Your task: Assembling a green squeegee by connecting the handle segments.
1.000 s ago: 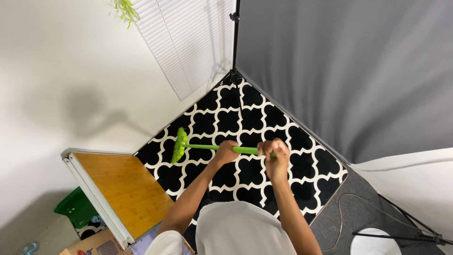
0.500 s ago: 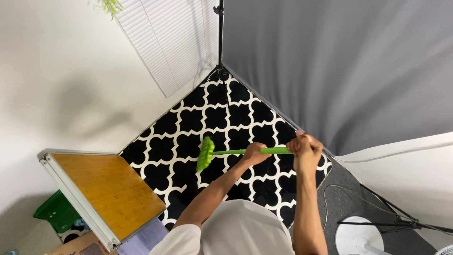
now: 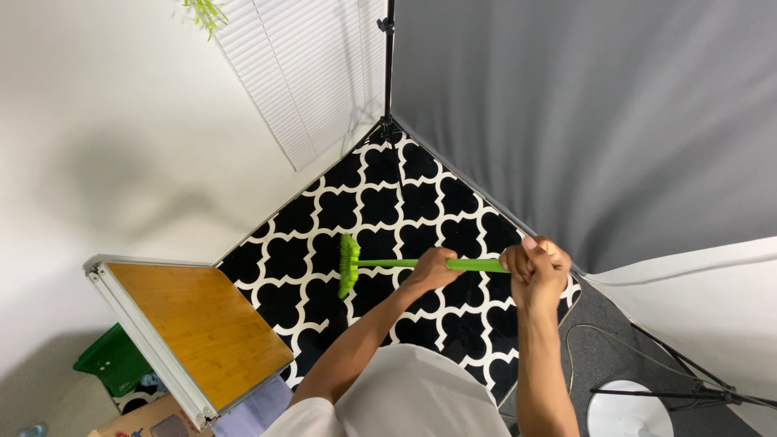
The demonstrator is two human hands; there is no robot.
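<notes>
My right hand [image 3: 534,267] is closed round the top of the green broom [image 3: 405,263] and my left hand [image 3: 433,267] grips lower down, its bristles out on the black-and-white rug [image 3: 388,202]: I judge I'm mid-sweep, needing a firm pull toward me next.

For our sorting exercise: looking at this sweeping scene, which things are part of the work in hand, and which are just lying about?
In use:
green broom
left hand, gripping mid-handle
right hand, gripping the handle's end
patterned black-and-white rug, under the bristles

Lying about:
wooden table
green bin
black stand
window blind
grey backdrop
</notes>
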